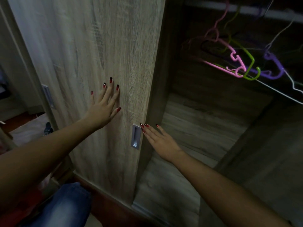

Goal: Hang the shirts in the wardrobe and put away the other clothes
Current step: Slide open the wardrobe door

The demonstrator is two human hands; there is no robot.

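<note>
On the door (91, 46) — left hand (103, 108) flat, right hand (161, 140) alongside.

Coloured hangers (237, 58) hang from the wardrobe rail (209, 4).

Two door handles: near handle (135, 136) just left of the right fingers (150, 130), far handle (48, 96) well left of the left fingers (111, 94). Four hangers up-right of the fingers: pink hanger (236, 58), green hanger (250, 63), purple hanger (275, 63), white hanger (293, 82).
</note>
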